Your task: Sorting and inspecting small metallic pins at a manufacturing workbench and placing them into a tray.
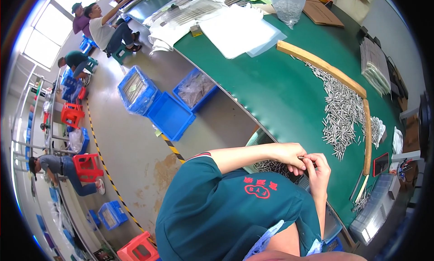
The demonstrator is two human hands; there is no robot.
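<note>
Takes in daylight through bright windows (41, 37) at the upper left. Spreads across a grey floor (135, 166), marked by a brown patch (166, 174) and yellow-and-black striped tape (101, 163). Has red stools (86, 167) and a green stool (120, 55) at left, a green surface (253, 89), and a pale wall (398, 30) at far right.

Your shirt (217, 216) is dark teal, with a red emblem. The table (253, 98) before you is deep green, its pins (337, 116) silver-grey beside the tan wood strips (325, 67) at right. Far off lie white sheets (226, 28) and a brown carton (320, 11). At left the floor (131, 157) is grey — blotched rusty brown — and its tape (101, 157) runs in yellow-and-black stripes past blue bins (172, 117) and red stools (88, 167).
</note>
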